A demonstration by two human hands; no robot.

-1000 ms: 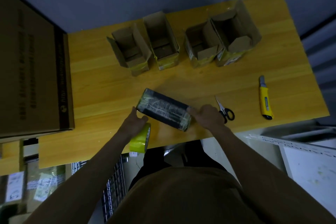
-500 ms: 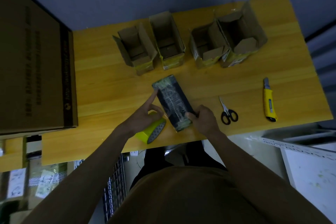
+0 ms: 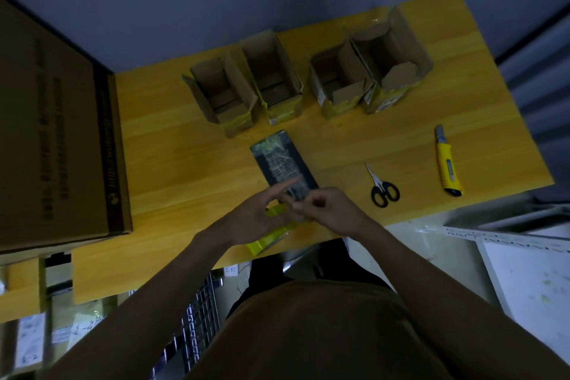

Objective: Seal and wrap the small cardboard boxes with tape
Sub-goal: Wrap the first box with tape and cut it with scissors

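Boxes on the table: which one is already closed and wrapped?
The dark box lying flat under the hands, wrapped in shiny tape. The four boxes behind it stand open.

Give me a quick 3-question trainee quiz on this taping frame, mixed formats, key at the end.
1. How many open cardboard boxes stand in the row at the far side of the table?
2. True or false: the scissors lie between the dark wrapped box and the yellow knife.
3. Which hand is over the yellow tape roll? A) left hand B) right hand C) neither

Key: 1) four; 2) true; 3) A
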